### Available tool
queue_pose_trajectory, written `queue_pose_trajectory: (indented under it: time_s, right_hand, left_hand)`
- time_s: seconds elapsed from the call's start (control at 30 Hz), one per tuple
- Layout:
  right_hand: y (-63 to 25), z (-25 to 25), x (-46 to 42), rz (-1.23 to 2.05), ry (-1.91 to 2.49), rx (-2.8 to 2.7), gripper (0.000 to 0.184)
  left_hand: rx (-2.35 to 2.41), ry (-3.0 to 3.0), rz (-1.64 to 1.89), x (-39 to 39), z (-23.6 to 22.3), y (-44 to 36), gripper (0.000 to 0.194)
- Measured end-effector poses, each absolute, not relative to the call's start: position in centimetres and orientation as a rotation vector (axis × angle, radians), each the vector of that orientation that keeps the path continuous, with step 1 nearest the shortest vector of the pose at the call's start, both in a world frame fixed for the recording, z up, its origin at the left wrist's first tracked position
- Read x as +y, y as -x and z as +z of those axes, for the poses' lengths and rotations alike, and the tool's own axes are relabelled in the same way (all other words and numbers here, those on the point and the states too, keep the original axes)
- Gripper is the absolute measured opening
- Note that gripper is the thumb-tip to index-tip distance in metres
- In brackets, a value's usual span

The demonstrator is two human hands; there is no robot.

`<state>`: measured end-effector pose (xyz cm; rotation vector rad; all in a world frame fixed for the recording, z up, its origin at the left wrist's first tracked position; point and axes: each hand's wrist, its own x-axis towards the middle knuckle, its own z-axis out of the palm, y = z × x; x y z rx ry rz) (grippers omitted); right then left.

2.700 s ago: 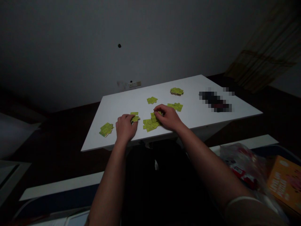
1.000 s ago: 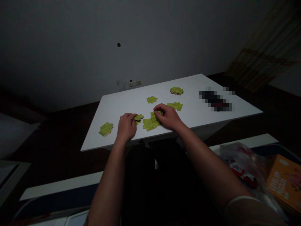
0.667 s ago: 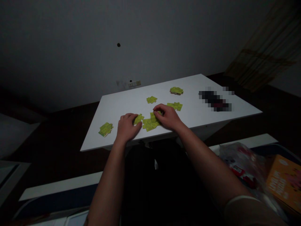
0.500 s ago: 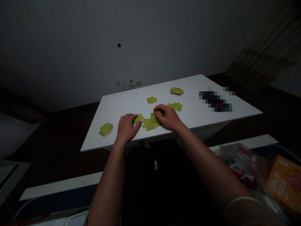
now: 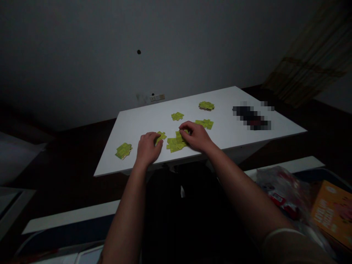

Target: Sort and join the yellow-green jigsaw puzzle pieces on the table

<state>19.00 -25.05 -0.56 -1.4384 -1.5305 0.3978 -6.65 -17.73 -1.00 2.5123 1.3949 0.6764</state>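
Observation:
Yellow-green puzzle pieces lie on a small white table [image 5: 137,121]. My left hand [image 5: 147,148] is curled near the front edge, its fingers closed on a single green piece [image 5: 161,136]. My right hand [image 5: 195,136] rests on the joined cluster of pieces [image 5: 173,145] in the middle, its fingertips pinched on the cluster's top edge. The held piece sits just left of that cluster, almost touching it.
More green pieces lie in small groups: front left [image 5: 123,150], centre back [image 5: 177,116], back right [image 5: 206,106] and right of my hand [image 5: 205,124]. A blurred dark object [image 5: 251,116] lies at the table's right. A plastic bag [image 5: 283,194] and an orange box [image 5: 334,214] sit lower right.
My left hand has slid its piece rightward toward the cluster, then turned it a little. My right hand has stayed on the cluster.

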Motion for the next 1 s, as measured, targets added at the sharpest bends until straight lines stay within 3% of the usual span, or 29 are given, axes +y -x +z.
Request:
queue_pose_trajectory:
  time_s: [1.0]
  right_hand:
    - [-18.99, -0.73, -25.05, 0.388, 1.423, -1.523, 0.014]
  left_hand:
    - [1.381, -2.479, 0.726, -18.02, -0.65, 6.64, 0.024]
